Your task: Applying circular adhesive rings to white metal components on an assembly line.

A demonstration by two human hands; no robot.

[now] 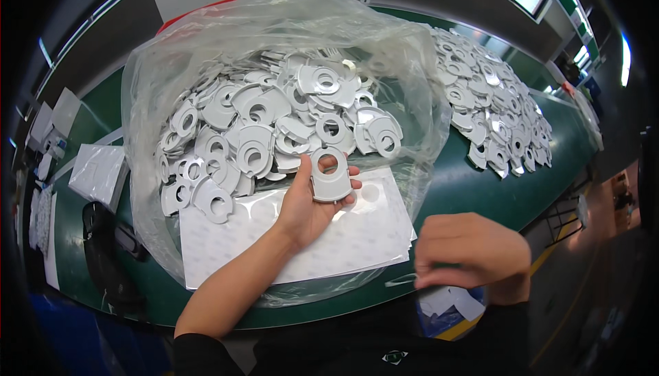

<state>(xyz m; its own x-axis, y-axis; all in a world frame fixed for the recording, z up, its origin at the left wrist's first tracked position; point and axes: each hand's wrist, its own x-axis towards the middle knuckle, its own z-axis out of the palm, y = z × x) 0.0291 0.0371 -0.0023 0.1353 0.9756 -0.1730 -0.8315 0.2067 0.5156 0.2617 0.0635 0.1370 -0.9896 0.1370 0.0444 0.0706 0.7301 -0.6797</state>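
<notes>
My left hand (307,201) is closed around a light grey plastic part (332,178), flat, with a large round hole at its far end. The fingers curl round its right edge. Lower right, my right hand (472,251) is bent in a pinch and slightly blurred. At its fingertips a thin, clear, film-like piece (400,281) sticks out to the left. Under my left hand lies a stack of white sheets (240,245) with faint round marks. Just beyond it, a heap of similar grey parts (257,105) fills an open clear plastic bag (147,101).
A second pile of grey parts (491,101) is on the green table (467,191) at the right. On the left are a white wrapped stack (99,173) and a black item (106,259). A blue bin (439,318) with white scraps stands below my right hand.
</notes>
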